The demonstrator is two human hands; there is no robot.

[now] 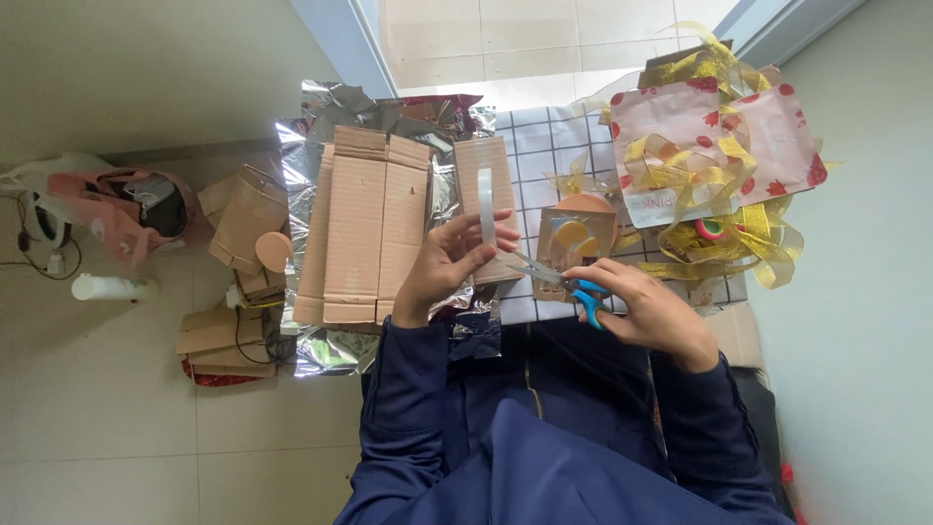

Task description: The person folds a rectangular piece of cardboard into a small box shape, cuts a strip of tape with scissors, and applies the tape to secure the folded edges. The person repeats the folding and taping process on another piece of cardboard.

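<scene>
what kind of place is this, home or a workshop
Probably a room at home, used for gift wrapping on a tiled floor. A flattened cardboard box lies on silver foil wrap, with gold ribbon piled nearby, and the right hand holds blue-handled scissors.

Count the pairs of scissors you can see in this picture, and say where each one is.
1. The blue-handled scissors are in the right hand, blades pointing at the tape strip held by the left hand. Others may lie hidden under the gold ribbon.

Home craft corner on a tiled floor (117, 408): flattened cardboard box (364, 228), silver foil sheet (321, 136), gold ribbon (724, 238), gift wrapping paper (709, 136) strewn about.
</scene>
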